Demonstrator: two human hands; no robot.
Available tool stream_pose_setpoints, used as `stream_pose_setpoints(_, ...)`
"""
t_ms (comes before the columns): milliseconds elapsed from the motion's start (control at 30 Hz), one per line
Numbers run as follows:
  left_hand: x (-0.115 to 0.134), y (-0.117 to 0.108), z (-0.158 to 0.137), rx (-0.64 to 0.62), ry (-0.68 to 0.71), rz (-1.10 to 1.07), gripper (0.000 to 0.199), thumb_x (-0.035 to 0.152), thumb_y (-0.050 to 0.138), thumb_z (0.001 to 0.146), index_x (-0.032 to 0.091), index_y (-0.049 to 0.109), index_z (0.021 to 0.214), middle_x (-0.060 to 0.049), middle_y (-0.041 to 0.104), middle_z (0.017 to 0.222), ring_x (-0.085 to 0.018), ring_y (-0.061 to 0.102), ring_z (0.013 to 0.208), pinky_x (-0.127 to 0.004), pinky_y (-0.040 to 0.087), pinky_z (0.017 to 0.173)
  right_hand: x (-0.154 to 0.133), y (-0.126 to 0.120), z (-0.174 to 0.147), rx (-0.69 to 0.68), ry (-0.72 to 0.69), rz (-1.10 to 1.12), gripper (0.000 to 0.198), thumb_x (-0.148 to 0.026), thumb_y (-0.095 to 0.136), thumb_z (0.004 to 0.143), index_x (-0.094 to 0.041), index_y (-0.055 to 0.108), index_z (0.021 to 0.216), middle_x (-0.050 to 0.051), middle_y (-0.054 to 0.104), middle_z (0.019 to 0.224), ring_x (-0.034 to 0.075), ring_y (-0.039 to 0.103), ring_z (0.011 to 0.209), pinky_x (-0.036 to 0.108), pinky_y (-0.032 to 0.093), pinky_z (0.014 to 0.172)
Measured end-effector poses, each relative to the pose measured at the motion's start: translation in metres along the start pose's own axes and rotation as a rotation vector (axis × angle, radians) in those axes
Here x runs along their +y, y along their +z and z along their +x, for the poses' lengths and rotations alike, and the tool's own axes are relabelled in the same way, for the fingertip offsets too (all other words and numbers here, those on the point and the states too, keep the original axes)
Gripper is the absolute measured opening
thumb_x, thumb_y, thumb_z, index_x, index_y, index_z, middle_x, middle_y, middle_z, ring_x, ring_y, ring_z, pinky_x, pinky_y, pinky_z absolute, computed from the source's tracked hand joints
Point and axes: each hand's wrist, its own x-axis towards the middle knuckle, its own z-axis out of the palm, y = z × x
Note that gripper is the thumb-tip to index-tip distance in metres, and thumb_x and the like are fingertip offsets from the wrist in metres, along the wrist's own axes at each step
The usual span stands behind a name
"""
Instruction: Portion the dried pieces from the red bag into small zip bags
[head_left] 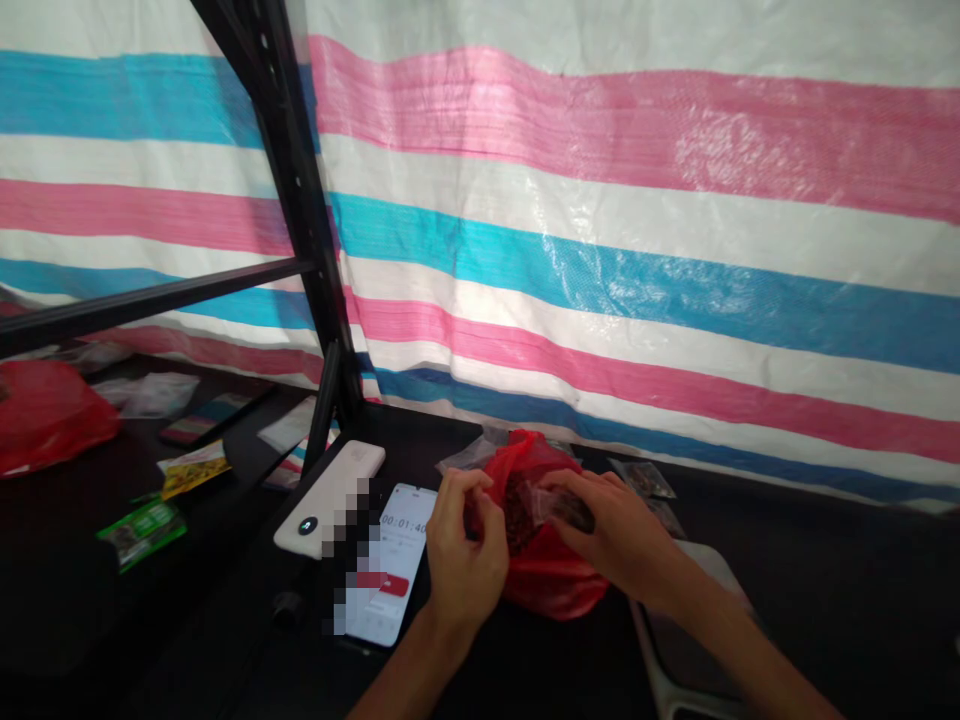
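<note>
A red plastic bag (551, 580) stands on the black table, its mouth showing small reddish-brown pieces (519, 515). My left hand (466, 545) is closed at the bag's left edge, thumb and fingers curled in a pinch on its rim. Over the right side of the mouth, my right hand (611, 525) grips a small clear plastic bag (566, 508) with dark contents. The clear bag's near end points towards the opening. My right fingers and palm hide part of it.
Left of my hands lie a phone with a timer (401, 560) and a white power bank (334, 495). A tablet-like device (697, 600) lies under my right forearm. Small clear packets (645, 478) lie behind. A black metal post (300, 200) rises at left, before striped sheeting (637, 270).
</note>
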Motion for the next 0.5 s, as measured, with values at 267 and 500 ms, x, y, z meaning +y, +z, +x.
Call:
stream_pose_setpoints(267,0.003,-0.004,0.003,0.011,0.038,-0.016,0.015,0.008,0.050,0.092,0.022,0.057,0.090,0.002,0.054,0.080,-0.013,0.053,0.070,-0.024,0.044,0.063,0.047,-0.029,-0.073,0.161,0.254,0.423,0.040,-0.048,0.066,0.091,-0.026,0.063,0.124,0.008,0.071,0.122,0.027,0.068,0.110,0.039,0.053,0.098)
stream_pose_setpoints(500,0.003,-0.002,-0.002,-0.038,0.086,0.006,0.016,0.007,0.050,0.092,0.021,0.057,0.091,0.003,0.052,0.079,-0.012,0.052,0.069,-0.023,0.043,0.062,0.082,-0.038,-0.127,-0.030,0.273,0.185,0.057,-0.045,0.069,0.087,-0.031,0.057,0.140,0.011,0.066,0.132,0.034,0.064,0.120,0.051,0.050,0.106)
